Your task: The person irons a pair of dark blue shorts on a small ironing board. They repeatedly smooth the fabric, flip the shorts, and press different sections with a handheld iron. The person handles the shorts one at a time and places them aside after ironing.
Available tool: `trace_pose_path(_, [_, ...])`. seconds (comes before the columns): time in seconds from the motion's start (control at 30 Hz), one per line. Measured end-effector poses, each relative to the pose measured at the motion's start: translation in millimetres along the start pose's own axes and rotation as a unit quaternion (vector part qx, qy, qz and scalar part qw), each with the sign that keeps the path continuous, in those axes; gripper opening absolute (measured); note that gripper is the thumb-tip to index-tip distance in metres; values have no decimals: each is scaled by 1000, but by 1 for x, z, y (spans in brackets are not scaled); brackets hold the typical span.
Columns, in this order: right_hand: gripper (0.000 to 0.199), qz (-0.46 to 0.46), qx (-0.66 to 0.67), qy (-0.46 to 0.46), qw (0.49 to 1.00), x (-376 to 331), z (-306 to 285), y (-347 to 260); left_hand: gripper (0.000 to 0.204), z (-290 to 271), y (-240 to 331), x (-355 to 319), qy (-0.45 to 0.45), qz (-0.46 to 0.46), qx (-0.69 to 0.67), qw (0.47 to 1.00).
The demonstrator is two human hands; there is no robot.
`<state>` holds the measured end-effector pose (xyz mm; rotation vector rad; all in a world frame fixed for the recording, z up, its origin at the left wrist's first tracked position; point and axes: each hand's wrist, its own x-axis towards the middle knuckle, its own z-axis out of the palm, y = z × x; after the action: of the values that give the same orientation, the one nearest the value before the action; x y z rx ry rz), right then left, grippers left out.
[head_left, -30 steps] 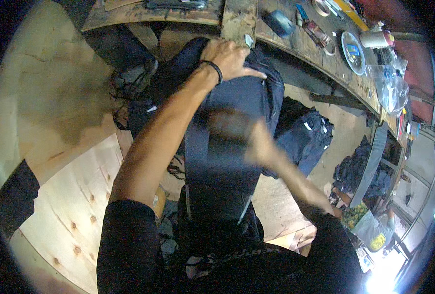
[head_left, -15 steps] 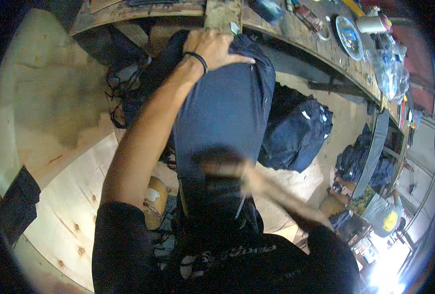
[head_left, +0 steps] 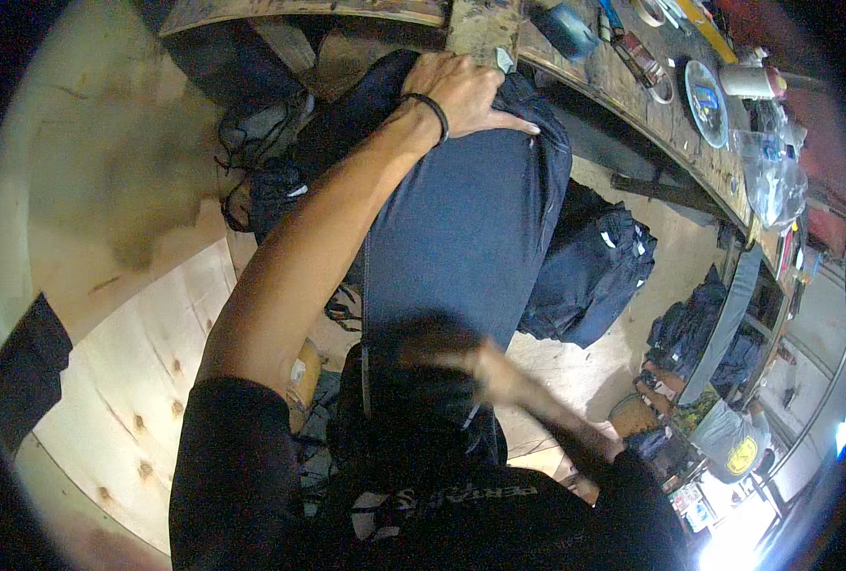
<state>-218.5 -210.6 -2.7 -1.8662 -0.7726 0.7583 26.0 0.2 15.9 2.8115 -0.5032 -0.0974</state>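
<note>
Holding the dark navy cloth (head_left: 456, 219) flat looks like the key bit: it runs from the edge of the desk (head_left: 694, 162) down to the lap, smooth mid-panel, bunched along its right side. Left hand (head_left: 456, 92) has its grip closed on the far end, fingers bent over, thumb spread across the fabric; that anchor wants to be firm so nothing creeps. Right hand (head_left: 485, 371) is over the near part, badly blurred; can't tell its grip, nor what the dark smear (head_left: 427, 333) beside it is. I'd use even pressure, clear of the anchor thumb, and watch the bunched side for snags. Folded dark garments (head_left: 589, 271) sit just right of the cloth and could foul the right arm; loose black cords (head_left: 251, 143) hang left. Desk carries a plate (head_left: 693, 126) of small bits, white thread cone (head_left: 754, 82), clear plastic bag (head_left: 775, 186); none block the cloth.
</note>
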Motion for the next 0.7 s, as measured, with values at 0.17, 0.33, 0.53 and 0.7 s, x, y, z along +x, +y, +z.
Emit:
trace_pose_path(0.17, [80,-11,-81,68,994,58,18,-52,100,9,-5,-4,48,3,-10,999])
trace_pose_path(0.33, [74,80,-114,100,985,30,2,-97,100,3,-1,-3,51,5,-60,997])
trace_pose_path(0.53, [95,51,-308,474,823,85,-105,69,108,20,29,-88,273,-236,11,933])
trace_pose_path(0.7, [86,60,-344,439,828,5,-5,43,84,110,53,-274,181,-303,-333,874])
